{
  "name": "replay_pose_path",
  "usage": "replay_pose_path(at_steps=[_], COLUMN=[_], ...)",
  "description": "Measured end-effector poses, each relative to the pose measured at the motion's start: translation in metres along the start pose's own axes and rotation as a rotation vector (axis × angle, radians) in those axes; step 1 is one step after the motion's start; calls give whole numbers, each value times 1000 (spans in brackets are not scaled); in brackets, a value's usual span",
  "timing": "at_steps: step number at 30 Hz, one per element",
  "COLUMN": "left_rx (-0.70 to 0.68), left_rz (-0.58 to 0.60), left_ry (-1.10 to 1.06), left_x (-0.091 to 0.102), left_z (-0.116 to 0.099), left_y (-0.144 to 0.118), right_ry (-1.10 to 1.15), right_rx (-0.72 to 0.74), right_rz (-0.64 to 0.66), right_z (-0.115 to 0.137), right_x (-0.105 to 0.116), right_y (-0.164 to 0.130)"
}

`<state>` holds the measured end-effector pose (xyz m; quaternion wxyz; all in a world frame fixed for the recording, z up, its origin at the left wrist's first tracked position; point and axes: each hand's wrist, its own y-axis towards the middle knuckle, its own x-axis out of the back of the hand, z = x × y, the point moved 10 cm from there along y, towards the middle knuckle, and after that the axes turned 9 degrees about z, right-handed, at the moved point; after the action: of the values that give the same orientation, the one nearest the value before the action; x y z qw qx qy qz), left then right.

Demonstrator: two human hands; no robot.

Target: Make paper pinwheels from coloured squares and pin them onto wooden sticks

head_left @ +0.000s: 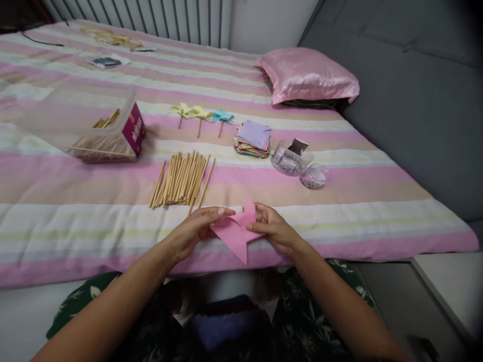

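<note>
While a pink folded paper piece (236, 234) is pinched at the near edge of the pink-striped bed cover (339, 211), its left side is gripped by the left hand (194, 229) and its curled top flap by the right hand (273, 229), both closed on it. Loose wooden sticks (181, 179) are laid just beyond; a clear plastic stick box (86, 125) is seen far left. Three finished paper pinwheels (199, 114), a coloured paper stack (253, 139) and two small clear containers (298, 163) are set farther right.
</note>
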<state>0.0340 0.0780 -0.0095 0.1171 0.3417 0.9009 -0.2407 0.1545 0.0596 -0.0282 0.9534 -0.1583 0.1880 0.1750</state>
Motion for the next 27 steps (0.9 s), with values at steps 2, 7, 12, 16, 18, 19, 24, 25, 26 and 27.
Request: replay_pose_path(at_steps=[2,7,12,16,18,19,24,25,26,27], left_rx=[6,39,93,97,91,90,86,86,86,85], left_rz=[-5,54,26,68,82,82,91,93,96,97], left_ry=[61,218,247,288,311,322,365,367,366,363], left_x=[1,-10,-10,-12,-13,-12,-11,-11,-12,-12], left_z=[0,6,12,16,18,18,20,20,20,20], left_y=[1,7,9,10,11,11,12,12,12,12], right_ry=[-12,-49,-152,-219,-241,-254,-316,-325,-332,-337], right_rx=[-28,-69,-121,-144,-152,-154,-147,-141,-135,-127], right_rz=[40,99,136,136,135,133,123,122,122,122], right_z=[-2,-4,-8,-11,-11,-11,-8,-7,-7,-6], right_x=[-3,-11,-14,-14,-14,-14,-14,-14,-15,-16], right_y=[0,1,3,5,5,5,4,4,4,4])
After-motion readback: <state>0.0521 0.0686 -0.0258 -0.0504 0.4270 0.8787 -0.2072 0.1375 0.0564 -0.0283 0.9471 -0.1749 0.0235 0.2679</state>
